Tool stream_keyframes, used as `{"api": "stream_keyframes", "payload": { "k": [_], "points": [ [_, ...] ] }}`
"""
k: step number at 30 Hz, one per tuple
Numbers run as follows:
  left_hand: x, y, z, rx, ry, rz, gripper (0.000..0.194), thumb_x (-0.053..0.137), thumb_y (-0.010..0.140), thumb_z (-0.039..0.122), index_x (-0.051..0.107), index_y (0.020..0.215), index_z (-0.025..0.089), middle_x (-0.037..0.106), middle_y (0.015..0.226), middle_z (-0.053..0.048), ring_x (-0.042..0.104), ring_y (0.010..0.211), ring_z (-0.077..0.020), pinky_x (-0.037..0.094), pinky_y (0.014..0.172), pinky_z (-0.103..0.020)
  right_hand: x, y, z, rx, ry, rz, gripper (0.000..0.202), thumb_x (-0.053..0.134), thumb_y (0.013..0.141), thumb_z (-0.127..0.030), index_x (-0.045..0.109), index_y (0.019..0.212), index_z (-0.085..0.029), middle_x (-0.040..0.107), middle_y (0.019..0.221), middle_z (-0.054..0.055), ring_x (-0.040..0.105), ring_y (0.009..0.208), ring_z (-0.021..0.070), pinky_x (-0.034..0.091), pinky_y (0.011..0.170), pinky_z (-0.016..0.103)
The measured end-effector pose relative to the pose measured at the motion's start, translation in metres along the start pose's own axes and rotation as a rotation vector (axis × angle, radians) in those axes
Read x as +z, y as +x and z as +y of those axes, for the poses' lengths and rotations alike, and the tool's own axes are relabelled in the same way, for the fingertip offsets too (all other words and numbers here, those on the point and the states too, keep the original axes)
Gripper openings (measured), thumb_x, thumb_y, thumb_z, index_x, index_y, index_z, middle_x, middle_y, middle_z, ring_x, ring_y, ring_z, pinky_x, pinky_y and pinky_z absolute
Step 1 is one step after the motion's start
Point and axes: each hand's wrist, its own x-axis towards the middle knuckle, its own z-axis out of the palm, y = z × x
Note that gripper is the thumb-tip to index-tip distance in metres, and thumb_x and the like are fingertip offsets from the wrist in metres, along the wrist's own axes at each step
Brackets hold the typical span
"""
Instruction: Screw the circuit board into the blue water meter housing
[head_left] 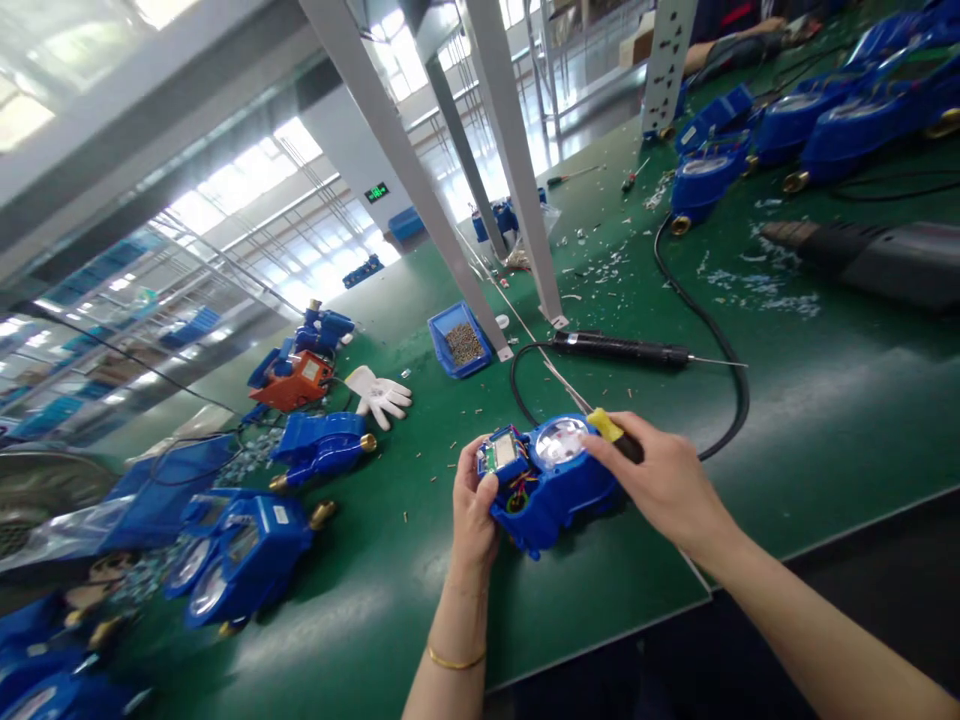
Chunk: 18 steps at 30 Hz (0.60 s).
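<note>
A blue water meter (pixel 559 505) with a round clear dial lies on the green bench in front of me, its electronics compartment uncovered and coloured wires showing. My left hand (pixel 477 500) grips a small blue module (pixel 504 452) with a display at the meter's left end, thumb in front. In my right hand (pixel 660 475) is a screwdriver (pixel 616 432) with a yellow and black handle. Its shaft points up and away from the meter, while my fingers reach the dial's right edge. Just beyond lies a black electric screwdriver (pixel 622 349) with its cable.
Blue meters (pixel 247 550) stand at the left, near a white glove (pixel 377 394) and an orange box (pixel 292 382). A blue tray of screws (pixel 459 340) sits beside metal posts (pixel 517 180). A heat gun (pixel 870 260) lies right; another person's arm (pixel 739 50) rests far back.
</note>
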Motion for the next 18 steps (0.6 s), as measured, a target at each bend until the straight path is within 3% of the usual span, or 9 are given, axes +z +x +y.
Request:
{"api": "stream_keyframes", "payload": {
  "k": [2, 5, 9, 11, 14, 16, 18],
  "points": [
    [0.000, -0.001, 0.000, -0.012, -0.012, -0.021, 0.071, 0.080, 0.071, 0.058, 0.057, 0.123, 0.017, 0.065, 0.119, -0.012, 0.063, 0.105, -0.0269, 0.051, 0.090, -0.031, -0.015, 0.014, 0.015, 0.024, -0.039, 0.043, 0.053, 0.041, 0.093, -0.065, 0.070, 0.104, -0.022, 0.073, 0.090, 0.007, 0.069, 0.080, 0.0270, 0.046, 0.068, 0.034],
    [0.002, -0.003, 0.000, -0.027, -0.081, -0.050, 0.071, 0.080, 0.072, 0.056, 0.055, 0.127, 0.018, 0.064, 0.122, -0.012, 0.063, 0.106, -0.0268, 0.051, 0.091, -0.031, -0.032, 0.044, 0.042, 0.066, -0.370, 0.111, 0.048, 0.047, 0.090, -0.062, 0.072, 0.102, -0.023, 0.071, 0.079, 0.008, 0.067, 0.076, 0.0317, 0.043, 0.065, 0.037],
    [-0.001, -0.002, -0.001, -0.021, -0.111, -0.091, 0.075, 0.081, 0.070, 0.057, 0.054, 0.128, 0.019, 0.063, 0.124, -0.013, 0.063, 0.108, -0.0296, 0.052, 0.091, -0.033, -0.029, 0.075, 0.057, -0.075, -0.485, -0.040, 0.042, 0.048, 0.093, -0.050, 0.073, 0.108, -0.019, 0.073, 0.095, 0.013, 0.067, 0.088, 0.0339, 0.048, 0.074, 0.042],
    [-0.003, 0.000, -0.002, -0.012, -0.090, -0.111, 0.078, 0.081, 0.069, 0.060, 0.054, 0.129, 0.018, 0.063, 0.124, -0.014, 0.063, 0.110, -0.0325, 0.052, 0.093, -0.036, -0.022, 0.078, 0.045, -0.195, -0.443, -0.028, 0.043, 0.048, 0.095, -0.044, 0.069, 0.117, -0.013, 0.069, 0.113, 0.016, 0.064, 0.105, 0.0331, 0.048, 0.091, 0.046],
    [-0.002, 0.000, -0.002, -0.020, -0.070, -0.065, 0.081, 0.081, 0.066, 0.063, 0.057, 0.128, 0.018, 0.064, 0.123, -0.015, 0.063, 0.110, -0.0350, 0.053, 0.095, -0.039, -0.015, 0.069, 0.006, -0.368, -0.242, -0.058, 0.053, 0.056, 0.092, -0.046, 0.061, 0.131, -0.010, 0.060, 0.132, 0.017, 0.052, 0.126, 0.0300, 0.040, 0.109, 0.047],
    [-0.001, 0.001, 0.000, -0.059, -0.077, 0.020, 0.082, 0.082, 0.062, 0.063, 0.059, 0.127, 0.020, 0.066, 0.121, -0.013, 0.064, 0.109, -0.0365, 0.053, 0.097, -0.042, -0.009, 0.061, -0.023, -0.372, -0.053, -0.323, 0.069, 0.068, 0.083, -0.051, 0.056, 0.139, -0.013, 0.062, 0.129, 0.014, 0.057, 0.121, 0.0263, 0.044, 0.107, 0.041],
    [-0.002, 0.004, 0.002, -0.086, -0.056, 0.089, 0.081, 0.084, 0.058, 0.064, 0.062, 0.124, 0.022, 0.068, 0.118, -0.010, 0.062, 0.113, -0.0397, 0.054, 0.098, -0.046, 0.000, 0.059, -0.045, -0.351, -0.035, -0.566, 0.095, 0.080, 0.066, -0.058, 0.050, 0.145, -0.014, 0.061, 0.133, 0.014, 0.058, 0.121, 0.0300, 0.045, 0.107, 0.040]
  ]
}}
